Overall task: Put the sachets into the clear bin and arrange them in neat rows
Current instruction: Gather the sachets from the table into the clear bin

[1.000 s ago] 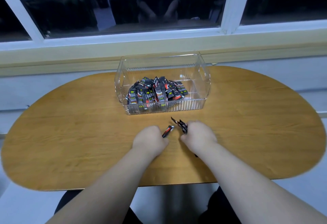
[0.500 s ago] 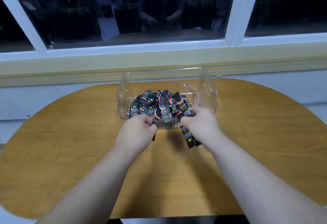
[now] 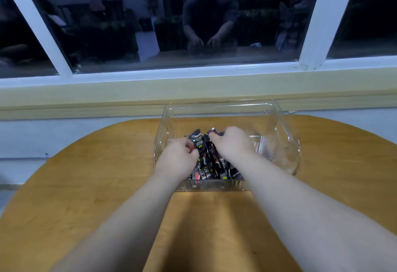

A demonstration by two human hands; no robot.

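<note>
1. Your left hand (image 3: 178,160) is inside the clear bin (image 3: 281,134), fingers curled and pinching a black sachet (image 3: 198,142) that stands nearly upright just ahead of its knuckles.
2. Your right hand (image 3: 233,142) is also in the bin, just beside the left. Its fingers are curled over a red-tipped sachet (image 3: 213,131), whose end pokes out past the fingertips. How many it holds underneath, you cannot tell.
3. The rest of the sachets (image 3: 211,169) lie in a loose heap below and between your two wrists, against the bin's near wall. Most have their long axis running away from you, though several are skewed.
4. The relation that matters is that the heap sits under and left of your right hand, while the bin floor to the right of that hand looks bare. That makes your right hand the nearer one for starting a row there.
5. My judgement is that you should set the held sachets down with their long axes parallel to those in the heap, then square up the skewed ones.
6. The bin rests on the wooden surface (image 3: 86,175), and no sachets show outside it.
</note>
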